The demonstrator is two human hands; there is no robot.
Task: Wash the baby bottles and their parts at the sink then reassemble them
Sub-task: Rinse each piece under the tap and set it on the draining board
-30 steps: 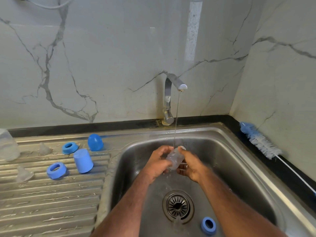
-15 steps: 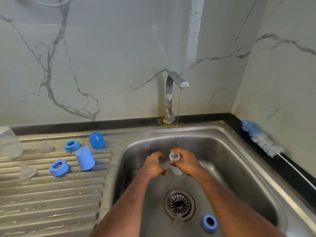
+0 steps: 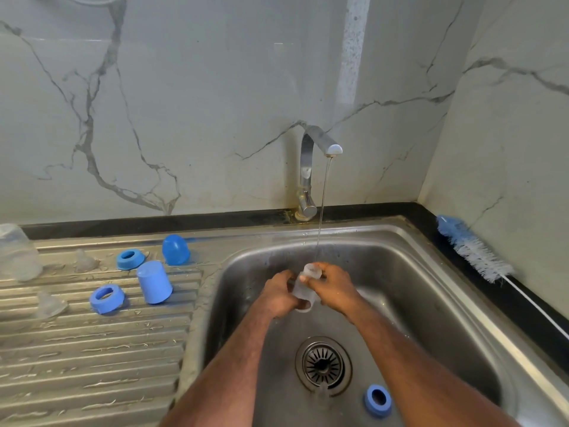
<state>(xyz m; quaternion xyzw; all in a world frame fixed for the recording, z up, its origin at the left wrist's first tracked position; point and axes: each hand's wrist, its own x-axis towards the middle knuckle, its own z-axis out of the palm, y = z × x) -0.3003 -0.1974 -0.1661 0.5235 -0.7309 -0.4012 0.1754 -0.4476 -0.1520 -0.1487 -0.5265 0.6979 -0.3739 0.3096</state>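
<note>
A small clear baby bottle [image 3: 304, 289] stands upright over the sink basin [image 3: 409, 272], its open neck under the thin stream from the tap [image 3: 320, 143]. My left hand [image 3: 278, 292] grips its lower body from the left. My right hand [image 3: 334, 285] holds it near the neck from the right. A blue collar ring [image 3: 377, 400] lies on the basin floor beside the drain [image 3: 323, 363], with a clear teat [image 3: 322, 392] at the drain's near edge.
The ribbed drainboard [image 3: 92, 365] carries two blue rings [image 3: 107, 298] [image 3: 131, 259], a blue cap [image 3: 154, 282], a blue dome cap [image 3: 175, 249], two clear teats [image 3: 49, 305] [image 3: 84, 260] and a clear bottle [image 3: 17, 257] at far left. A bottle brush [image 3: 474, 254] lies on the right ledge.
The bottle went from tilted between both hands to upright with its neck under the stream. My left hand slid lower on its body; both hands sank slightly into the basin.
</note>
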